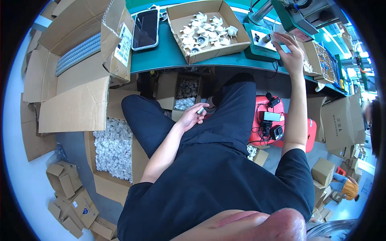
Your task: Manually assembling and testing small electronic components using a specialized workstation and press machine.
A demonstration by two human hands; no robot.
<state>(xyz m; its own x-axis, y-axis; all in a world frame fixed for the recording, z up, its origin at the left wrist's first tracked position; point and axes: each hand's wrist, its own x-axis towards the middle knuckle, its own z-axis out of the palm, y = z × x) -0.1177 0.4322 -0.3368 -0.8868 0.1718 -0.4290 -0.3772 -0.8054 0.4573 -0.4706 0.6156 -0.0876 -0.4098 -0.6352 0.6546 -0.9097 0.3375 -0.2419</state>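
Over my lap, my left hand (194, 117) is closed loosely around a small silvery metal piece (200, 110), partly hidden by the fingers. Reaching far right, my right hand (290, 49) has its thumb and fingertips at a small metal cylinder (266, 38) on the white-topped block of a green bench press (263, 43). A short dark pin (257, 37) stands beside the cylinder. To the left, a shallow cardboard tray (219, 53) holds many white fan impellers (203, 33), some with a dark metal ring in the hub.
A phone (145, 30) lies left of the tray on the green bench (152, 60). An open carton (72, 106) with stacked grey strips stands left. Beneath it a box holds white impellers (114, 148). Cameras with cables sit on a red stool (261, 103). Another person (349, 188) is far right.
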